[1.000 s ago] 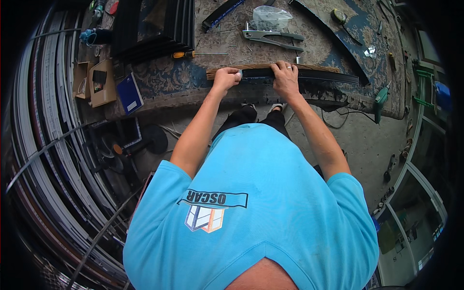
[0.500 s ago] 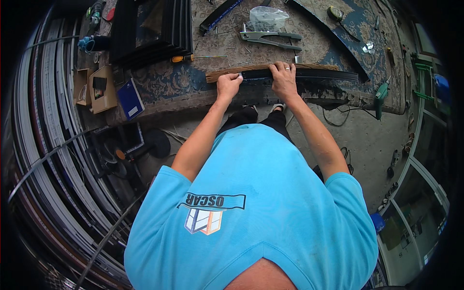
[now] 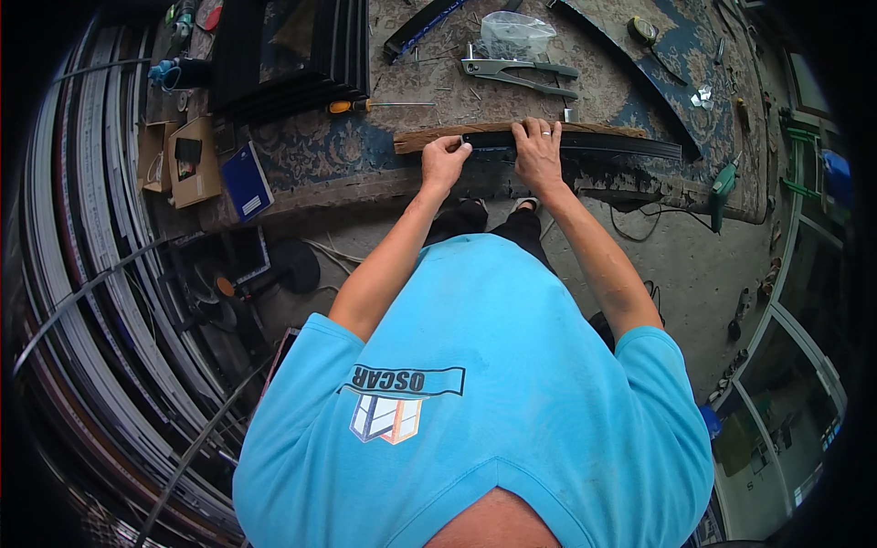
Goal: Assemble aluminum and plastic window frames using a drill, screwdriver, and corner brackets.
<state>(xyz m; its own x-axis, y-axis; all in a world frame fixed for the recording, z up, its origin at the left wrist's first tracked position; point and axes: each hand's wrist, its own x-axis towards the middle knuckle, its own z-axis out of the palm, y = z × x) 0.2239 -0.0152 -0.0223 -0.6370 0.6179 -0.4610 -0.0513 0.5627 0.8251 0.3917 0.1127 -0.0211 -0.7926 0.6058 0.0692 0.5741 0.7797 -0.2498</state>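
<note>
A long black profile strip (image 3: 621, 145) lies along a wooden batten (image 3: 416, 142) near the table's front edge. My right hand (image 3: 539, 160) holds the strip around its middle, fingers over the far side and thumb on the near side. At the strip's left end is my left hand (image 3: 445, 164), thumb and fingers pinched together. Whatever is between those fingertips is too small to make out. Beyond the batten lie a grey-green hand riveter (image 3: 521, 73) and a clear plastic bag (image 3: 516, 36) of small metal parts.
A yellow-handled screwdriver (image 3: 352, 107) lies by stacked black frames (image 3: 343, 55). Another black strip (image 3: 630, 78), a tape measure (image 3: 642, 30) and a green power drill (image 3: 722, 194) are to the right. A blue notebook (image 3: 247, 183) and cardboard box (image 3: 194, 187) sit left.
My left hand has shifted slightly right, its fingertips now against the strip's end. A small light spot at those fingertips no longer shows clearly. My right hand keeps its place on the strip.
</note>
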